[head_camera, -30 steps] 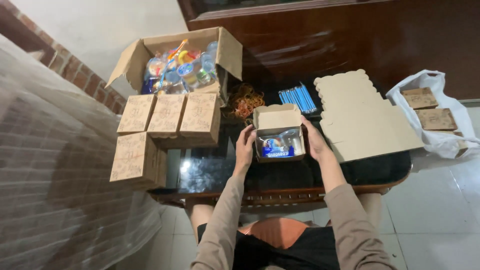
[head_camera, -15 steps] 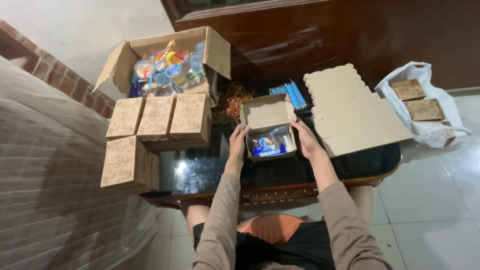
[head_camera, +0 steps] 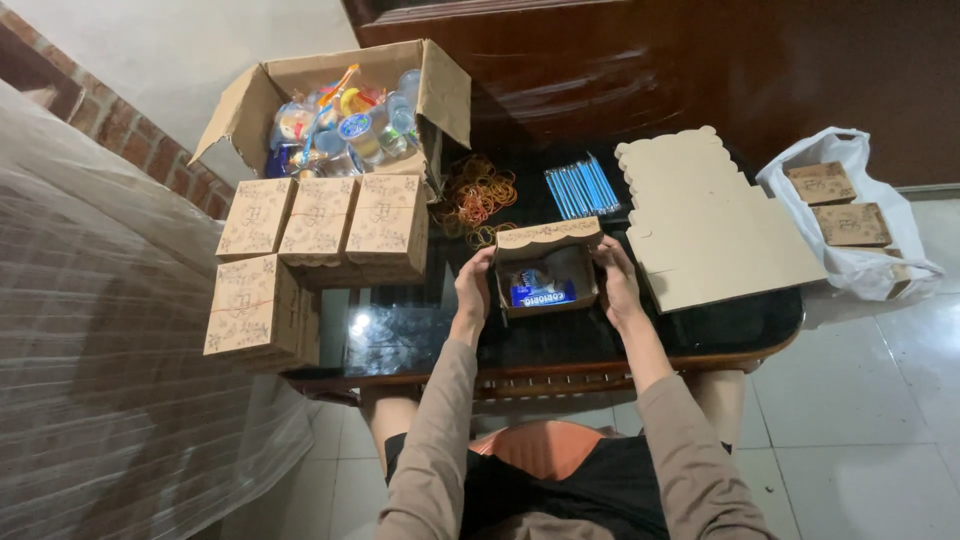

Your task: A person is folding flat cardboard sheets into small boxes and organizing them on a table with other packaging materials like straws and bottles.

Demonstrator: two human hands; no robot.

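Both hands clasp a small open cardboard box on the dark counter.

The big open carton (head_camera: 300,100) at the counter's (head_camera: 420,340) far left corner is packed with cups and bright wrapped snacks; closed patterned boxes (head_camera: 320,225) are stacked beside it. At the centre, the small box (head_camera: 545,270), its scalloped lid half up, holds a blue packet (head_camera: 540,294). It looks light, thin-walled and easily crushed, so gripping the side walls suits it: the left hand (head_camera: 472,290) and right hand (head_camera: 618,285) each press one side.

Lighting dim and warm, source overhead. Glare patch on the glass table top (head_camera: 375,330); sheen on the dark wooden panel (head_camera: 640,70). Soft shadows under table. Focus acceptable centrally; edges bowed by wide-angle distortion
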